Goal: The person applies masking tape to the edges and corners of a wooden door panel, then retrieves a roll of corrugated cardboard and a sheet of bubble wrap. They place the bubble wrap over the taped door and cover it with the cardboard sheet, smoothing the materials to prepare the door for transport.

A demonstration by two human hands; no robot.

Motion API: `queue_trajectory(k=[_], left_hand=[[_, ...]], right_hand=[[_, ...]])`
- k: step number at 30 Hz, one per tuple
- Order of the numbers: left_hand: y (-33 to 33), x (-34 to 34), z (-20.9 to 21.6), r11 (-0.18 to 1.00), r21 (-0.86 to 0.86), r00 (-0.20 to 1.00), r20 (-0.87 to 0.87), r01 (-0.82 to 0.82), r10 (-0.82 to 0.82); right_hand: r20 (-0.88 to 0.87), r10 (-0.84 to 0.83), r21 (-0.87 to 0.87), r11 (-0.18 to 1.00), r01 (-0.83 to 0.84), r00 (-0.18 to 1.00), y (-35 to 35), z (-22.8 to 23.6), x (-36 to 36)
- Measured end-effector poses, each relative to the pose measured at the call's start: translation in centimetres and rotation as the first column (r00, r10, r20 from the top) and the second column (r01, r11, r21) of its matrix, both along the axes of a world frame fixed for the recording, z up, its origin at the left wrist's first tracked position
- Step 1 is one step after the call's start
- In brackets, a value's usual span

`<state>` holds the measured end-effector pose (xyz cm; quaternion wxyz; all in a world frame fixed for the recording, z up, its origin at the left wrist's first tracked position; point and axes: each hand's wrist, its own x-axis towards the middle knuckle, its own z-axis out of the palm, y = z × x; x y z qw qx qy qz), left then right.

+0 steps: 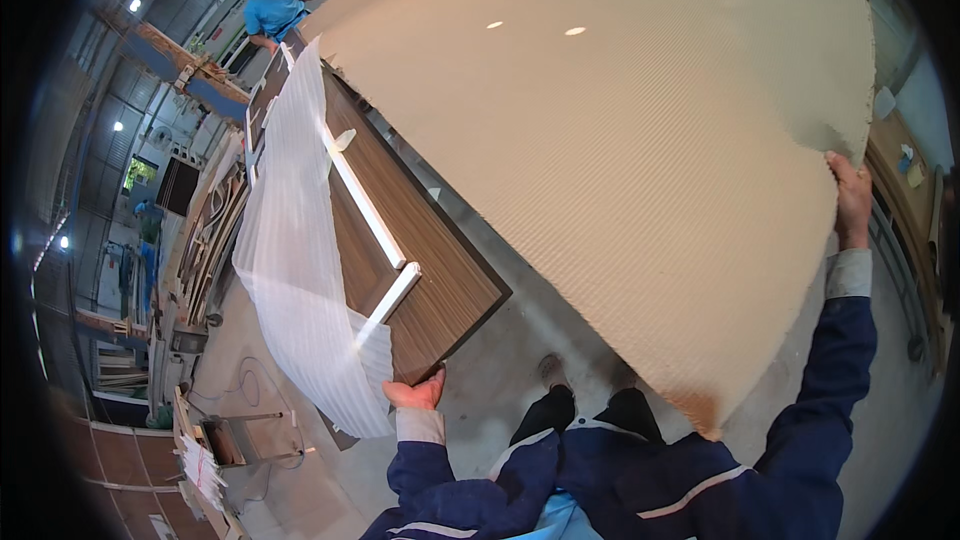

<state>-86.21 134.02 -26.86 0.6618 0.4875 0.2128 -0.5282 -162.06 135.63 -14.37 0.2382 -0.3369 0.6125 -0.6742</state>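
Note:
A large sheet of corrugated cardboard (pixel 600 120) fills the upper right, with two small oval holes in it. Gripped at its right edge, the sheet bends where my right hand (pixel 850 195) closes on it. My left hand (pixel 416 393) holds the near corner of a brown wood-grain panel (pixel 440 290), its fingers partly hidden by the panel. White strips (pixel 368 202) lie along the panel's top. White foam wrap (pixel 290 210) drapes over the panel's left side and hangs down.
At the far end a person in a blue shirt (pixel 275 12) has hands by the cardboard and panel. Stacked boards (pixel 208 215) lean at the left, near a low stand (pixel 235 440) with a hose. On the right is a wooden table (pixel 905 175). Grey floor (pixel 500 390) shows around my feet.

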Motion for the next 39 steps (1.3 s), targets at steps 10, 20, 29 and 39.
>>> queue_trajectory(k=[10,20,29,39], left_hand=[[0.0,-0.9,1.5,0.999,-0.035,0.998,-0.058,-0.009,0.007],[-0.1,-0.2,1.2,0.998,-0.040,0.998,0.001,0.056,-0.056],[-0.4,-0.8,2.2,1.000,0.008,1.000,-0.009,-0.017,0.017],[-0.2,-1.0,2.2,1.000,-0.011,1.000,0.019,-0.014,0.014]], right_hand=[[0.010,-0.075,0.045,0.996,0.074,0.997,-0.5,-9.7,3.5],[0.036,-0.068,0.120,0.991,0.063,0.997,3.5,-14.0,19.0],[0.034,-0.036,0.294,0.955,0.025,0.999,9.2,-16.5,36.3],[0.339,0.287,0.240,0.894,-0.378,0.896,17.7,-17.5,46.6]])
